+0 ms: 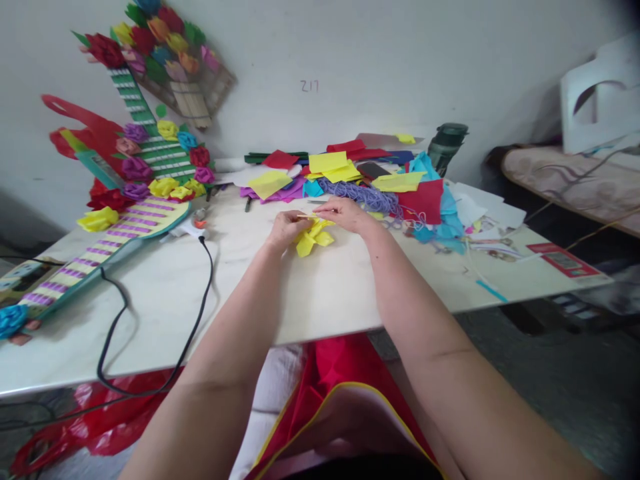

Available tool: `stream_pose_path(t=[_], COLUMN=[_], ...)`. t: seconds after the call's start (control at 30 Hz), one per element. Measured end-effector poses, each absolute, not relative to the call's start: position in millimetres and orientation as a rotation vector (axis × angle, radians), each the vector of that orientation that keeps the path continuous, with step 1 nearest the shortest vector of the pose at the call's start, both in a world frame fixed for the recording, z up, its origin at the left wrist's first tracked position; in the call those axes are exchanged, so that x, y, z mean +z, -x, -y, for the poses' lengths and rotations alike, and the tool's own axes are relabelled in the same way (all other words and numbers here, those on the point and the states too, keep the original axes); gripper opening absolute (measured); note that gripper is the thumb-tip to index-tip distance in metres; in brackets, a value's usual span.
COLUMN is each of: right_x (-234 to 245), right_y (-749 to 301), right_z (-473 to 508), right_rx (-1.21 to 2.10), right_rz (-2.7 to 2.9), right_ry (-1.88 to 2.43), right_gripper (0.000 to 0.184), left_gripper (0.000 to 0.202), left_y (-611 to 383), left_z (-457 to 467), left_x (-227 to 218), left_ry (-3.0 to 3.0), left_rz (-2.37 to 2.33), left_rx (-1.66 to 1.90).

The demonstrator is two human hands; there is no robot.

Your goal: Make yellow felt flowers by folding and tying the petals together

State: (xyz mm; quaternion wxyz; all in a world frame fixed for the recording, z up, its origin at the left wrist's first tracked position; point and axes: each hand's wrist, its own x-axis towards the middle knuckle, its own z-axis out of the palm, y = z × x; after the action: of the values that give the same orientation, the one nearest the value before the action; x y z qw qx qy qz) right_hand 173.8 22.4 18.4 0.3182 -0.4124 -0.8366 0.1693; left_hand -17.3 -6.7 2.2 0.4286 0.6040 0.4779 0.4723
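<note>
My left hand (285,229) and my right hand (343,213) meet over a yellow paper piece (313,237) lying on the white table (165,293). Both hands have fingers curled and pinched on the top of the folded yellow paper. Its loose folds stick out below my fingers toward me. Just behind my hands lies a purple wavy strip (357,194).
A heap of coloured paper sheets (350,170) covers the far middle and right. A decorated board with paper flowers (145,180) stands at left. A black cable (200,300) crosses the table from a glue gun (200,217). A dark bottle (446,145) stands at the back.
</note>
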Motion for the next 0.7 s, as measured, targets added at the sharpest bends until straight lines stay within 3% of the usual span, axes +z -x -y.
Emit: stream_pose_path(t=[0.7], right_x=[21.0], right_y=[-172.8], right_z=[-19.9], right_rx=[0.438], right_rz=[2.270], right_ry=[1.059], right_gripper=[0.029], left_gripper=[0.029], left_y=[14.9], left_z=[14.7], left_x=[7.3], left_ry=[-1.234], left_rz=[-0.973], left_rx=[1.096])
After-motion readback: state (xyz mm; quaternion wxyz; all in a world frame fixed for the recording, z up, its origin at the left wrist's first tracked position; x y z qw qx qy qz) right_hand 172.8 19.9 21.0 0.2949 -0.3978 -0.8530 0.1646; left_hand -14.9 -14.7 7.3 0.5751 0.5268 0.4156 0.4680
